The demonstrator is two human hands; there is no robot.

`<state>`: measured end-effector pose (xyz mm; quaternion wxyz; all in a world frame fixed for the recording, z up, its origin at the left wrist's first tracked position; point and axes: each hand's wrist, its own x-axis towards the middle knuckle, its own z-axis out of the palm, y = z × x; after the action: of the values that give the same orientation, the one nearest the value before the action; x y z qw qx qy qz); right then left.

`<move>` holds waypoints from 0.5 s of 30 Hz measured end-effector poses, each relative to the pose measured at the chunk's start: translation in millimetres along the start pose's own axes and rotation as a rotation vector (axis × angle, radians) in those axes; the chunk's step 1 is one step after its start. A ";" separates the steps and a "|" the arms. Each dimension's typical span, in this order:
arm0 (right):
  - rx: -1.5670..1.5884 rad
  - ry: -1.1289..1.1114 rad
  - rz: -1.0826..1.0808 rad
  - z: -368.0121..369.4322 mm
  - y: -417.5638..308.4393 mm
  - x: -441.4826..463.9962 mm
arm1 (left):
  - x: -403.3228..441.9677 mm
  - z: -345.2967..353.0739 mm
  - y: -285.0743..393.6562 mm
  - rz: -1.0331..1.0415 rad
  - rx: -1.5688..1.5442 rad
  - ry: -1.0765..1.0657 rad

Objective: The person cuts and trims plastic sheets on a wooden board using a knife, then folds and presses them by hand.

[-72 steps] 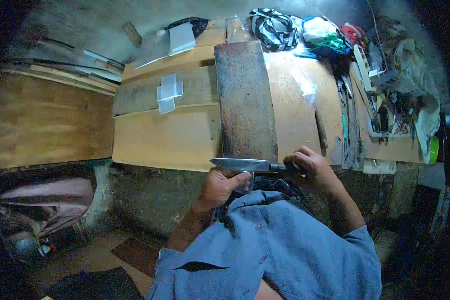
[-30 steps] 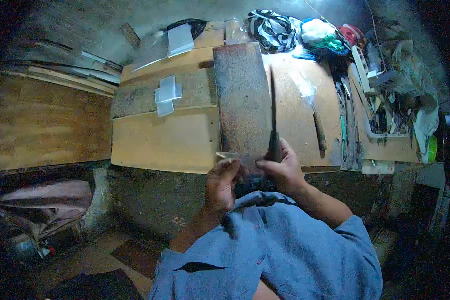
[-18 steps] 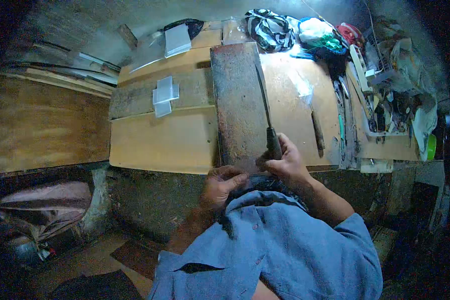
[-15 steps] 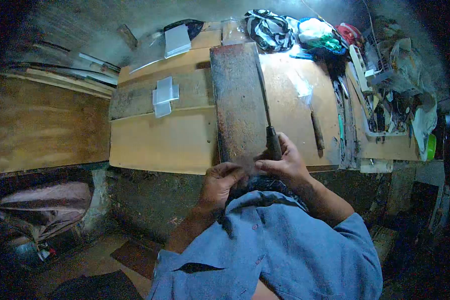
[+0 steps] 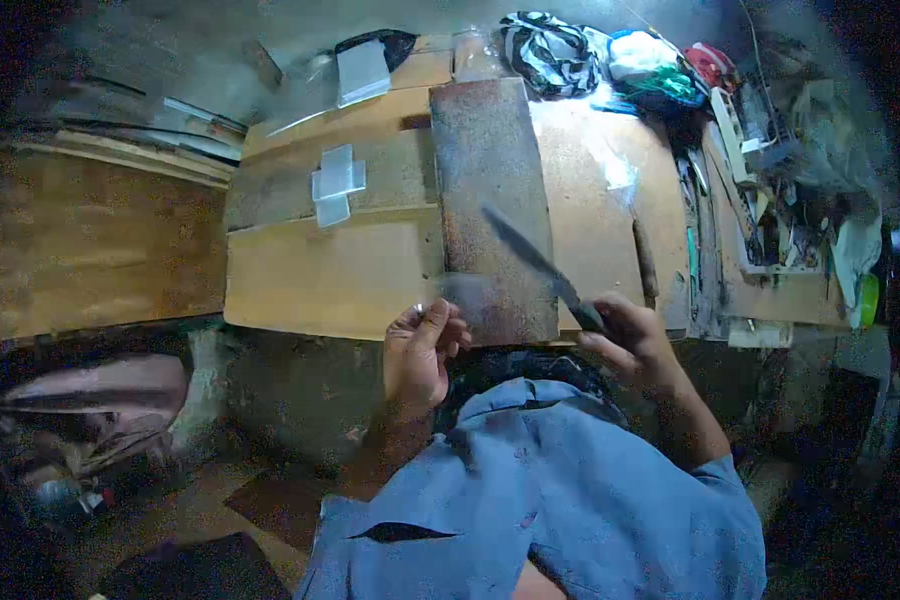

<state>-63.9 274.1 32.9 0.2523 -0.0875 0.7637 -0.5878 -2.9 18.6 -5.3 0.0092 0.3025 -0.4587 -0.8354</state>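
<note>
My right hand [image 5: 625, 338] is closed round the dark handle of a knife [image 5: 532, 254], whose blade slants up and left over the dark worn board [image 5: 490, 180]. At the table's front edge, left of that board, my left hand [image 5: 427, 345] is closed in a pinch, with a small pale bit showing at the fingertips; what it holds is too small to name. A faint clear sheet [image 5: 468, 300] lies or hovers by those fingers, blurred. Several clear rectangular pieces [image 5: 338, 183] overlap on the left part of the table.
A stack of white sheets [image 5: 363, 72] is at the back left. Bundled bags [image 5: 550, 58] stand at the back. A wooden-handled tool [image 5: 644, 258] rests right of the board. Farther right are a tray of tools [image 5: 785, 266] and a green object [image 5: 869, 300].
The knife has swung from pointing away to slanting left across the board. My right hand has moved right and slightly down; my left hand has moved left and up, so the hands are farther apart.
</note>
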 end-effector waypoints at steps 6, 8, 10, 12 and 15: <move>-0.136 -0.158 -0.042 -14.1 27.2 -20.4 | 8.1 1.6 13.2 0.121 -0.091 0.119; -0.243 -0.157 -0.107 -13.8 17.7 -20.9 | 7.7 1.5 15.2 0.151 -0.111 0.141; -0.353 -0.153 -0.169 -12.7 11.5 -20.3 | 6.8 0.9 16.0 0.150 -0.102 0.106; -0.366 -0.135 -0.172 -11.2 8.3 -18.9 | 4.0 2.3 15.3 0.146 -0.062 0.105; -0.358 -0.153 -0.106 -10.1 8.6 -15.6 | 0.0 0.3 7.0 0.127 -0.016 0.046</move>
<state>-54.1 292.1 31.0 0.2586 -0.2155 0.8289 -0.4468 -4.9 14.8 0.2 0.0749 0.2918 -0.4701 -0.8296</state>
